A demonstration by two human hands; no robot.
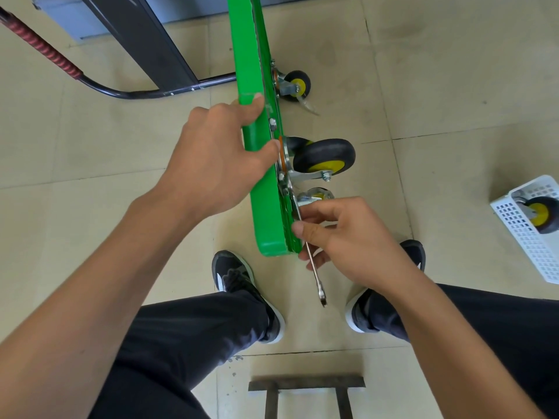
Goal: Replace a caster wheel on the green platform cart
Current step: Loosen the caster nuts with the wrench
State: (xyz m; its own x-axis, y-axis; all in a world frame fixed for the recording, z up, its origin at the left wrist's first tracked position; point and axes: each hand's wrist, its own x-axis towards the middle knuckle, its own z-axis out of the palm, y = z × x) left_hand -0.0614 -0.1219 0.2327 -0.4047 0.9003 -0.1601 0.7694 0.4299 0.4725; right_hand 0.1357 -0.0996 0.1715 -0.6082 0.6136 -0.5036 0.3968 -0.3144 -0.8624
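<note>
My left hand [217, 164] grips green cart [260, 182] deck edge, frame centre | right hand [348, 237] pinches wrench [313, 261] on caster wheel [325, 155] plate | stiff, heavy, tippy: hold rim firmly.

A plain indoor work or storage room, by the look of it: a beige tiled floor [453, 86] with dark grout lines, and a dark metal cabinet [145, 34] standing on it.

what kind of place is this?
Probably a workshop or storeroom: beige tiled floor, green platform cart tipped on edge, grey metal cabinet, white perforated plastic basket holding a spare caster.
</note>
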